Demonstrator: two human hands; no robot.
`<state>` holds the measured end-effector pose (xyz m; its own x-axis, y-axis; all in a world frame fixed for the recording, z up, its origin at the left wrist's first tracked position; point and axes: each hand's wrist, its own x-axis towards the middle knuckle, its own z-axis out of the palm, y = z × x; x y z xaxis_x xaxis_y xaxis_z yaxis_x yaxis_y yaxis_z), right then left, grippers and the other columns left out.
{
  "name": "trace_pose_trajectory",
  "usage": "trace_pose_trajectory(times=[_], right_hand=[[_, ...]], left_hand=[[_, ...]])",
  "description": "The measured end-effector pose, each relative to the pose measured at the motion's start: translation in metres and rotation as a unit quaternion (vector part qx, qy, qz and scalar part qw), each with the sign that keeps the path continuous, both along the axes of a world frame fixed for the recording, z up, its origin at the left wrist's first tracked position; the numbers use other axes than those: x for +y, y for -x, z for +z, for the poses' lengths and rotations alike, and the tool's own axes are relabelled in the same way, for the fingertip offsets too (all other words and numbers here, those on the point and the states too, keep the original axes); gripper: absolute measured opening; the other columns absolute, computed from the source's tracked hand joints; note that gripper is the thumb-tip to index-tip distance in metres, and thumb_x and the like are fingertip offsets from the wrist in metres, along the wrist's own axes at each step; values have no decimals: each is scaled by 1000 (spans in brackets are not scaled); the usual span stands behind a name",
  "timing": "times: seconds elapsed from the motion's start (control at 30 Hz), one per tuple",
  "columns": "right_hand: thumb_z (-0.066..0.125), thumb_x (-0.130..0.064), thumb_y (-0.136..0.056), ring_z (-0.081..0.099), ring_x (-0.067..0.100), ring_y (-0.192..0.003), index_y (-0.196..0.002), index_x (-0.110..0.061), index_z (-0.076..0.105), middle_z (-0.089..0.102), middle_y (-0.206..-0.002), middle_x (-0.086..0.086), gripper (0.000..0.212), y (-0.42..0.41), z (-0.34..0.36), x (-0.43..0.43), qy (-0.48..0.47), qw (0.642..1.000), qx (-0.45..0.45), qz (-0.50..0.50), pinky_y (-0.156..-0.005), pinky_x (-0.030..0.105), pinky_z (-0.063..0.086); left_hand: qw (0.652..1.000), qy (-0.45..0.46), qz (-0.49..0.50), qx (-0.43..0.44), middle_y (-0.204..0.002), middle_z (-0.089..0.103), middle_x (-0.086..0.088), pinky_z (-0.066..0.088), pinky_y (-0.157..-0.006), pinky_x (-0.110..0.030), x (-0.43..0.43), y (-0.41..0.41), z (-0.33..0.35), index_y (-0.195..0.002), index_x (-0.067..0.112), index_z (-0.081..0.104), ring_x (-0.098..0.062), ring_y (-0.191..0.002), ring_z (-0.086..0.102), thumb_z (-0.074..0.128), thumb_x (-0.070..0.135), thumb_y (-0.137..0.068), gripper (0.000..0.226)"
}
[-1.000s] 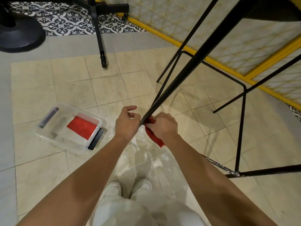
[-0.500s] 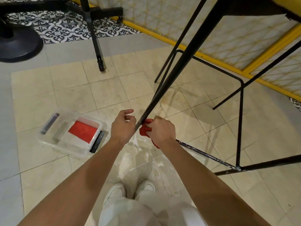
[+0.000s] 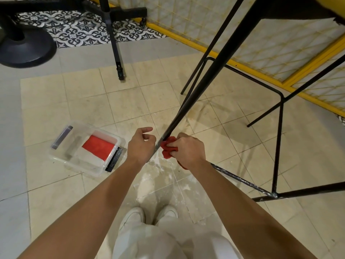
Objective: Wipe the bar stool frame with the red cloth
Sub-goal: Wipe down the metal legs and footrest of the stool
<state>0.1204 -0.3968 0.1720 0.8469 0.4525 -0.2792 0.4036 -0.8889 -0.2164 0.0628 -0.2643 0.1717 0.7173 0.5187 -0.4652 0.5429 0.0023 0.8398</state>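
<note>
The black metal bar stool frame (image 3: 209, 71) rises from the floor in front of me, its near leg slanting up to the right. My right hand (image 3: 188, 149) presses a crumpled red cloth (image 3: 167, 148) against the low part of that leg. My left hand (image 3: 141, 144) sits just left of the leg with fingers loosely curled and apart, holding nothing. A footrest bar (image 3: 244, 181) runs from behind my right wrist to a welded joint at the right.
A clear plastic box (image 3: 61, 157) with another red cloth (image 3: 98, 149) lies on the tiles to the left. A black stand leg (image 3: 114, 49) and a round black base (image 3: 24, 47) stand further back. A yellow-framed mesh panel (image 3: 242, 66) runs along the right. My white shoes (image 3: 149, 214) are below.
The view has tilted slightly, and the red cloth has shifted a little along the leg in my right hand. My left hand stays beside the leg.
</note>
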Motion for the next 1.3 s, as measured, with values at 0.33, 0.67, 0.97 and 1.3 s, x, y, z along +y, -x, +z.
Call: trace_pose_trajectory(times=[0.33,0.67,0.97,1.3], right_hand=[[65,-23,-82,61,16,-91,-125,-31,59,65,-99,-1,44,48,11,18,-185,975,114,-49,-75,28,51],[69,-18,-83,58,7,-92,-122,-22,61,63,-117,-5,41,31,12,1,-236,944,194,-124,-79,16,45],[60,-13,-86,54,-3,-70,-116,-20,65,65,-110,-8,31,14,6,-5,-251,941,130,-187,-80,20,46],[54,-8,-87,63,12,-88,-115,-16,65,68,-105,-2,32,18,-6,5,-266,936,151,-176,-86,24,50]], left_hand=[[965,261,21,6,-116,60,-4,54,-84,-35,-19,43,-10,-129,18,34,-17,-101,64,62,46,-85,59],[969,206,122,-57,-107,56,-3,57,-63,-27,2,29,-17,-128,20,21,-10,-67,68,46,7,-98,41],[996,26,32,-80,-110,58,-8,53,-83,-34,-25,0,-25,-116,16,48,-21,-93,63,44,22,-99,19],[988,63,55,-131,-107,58,8,48,-89,-25,-26,3,-29,-132,37,43,-9,-103,58,55,23,-94,42]])
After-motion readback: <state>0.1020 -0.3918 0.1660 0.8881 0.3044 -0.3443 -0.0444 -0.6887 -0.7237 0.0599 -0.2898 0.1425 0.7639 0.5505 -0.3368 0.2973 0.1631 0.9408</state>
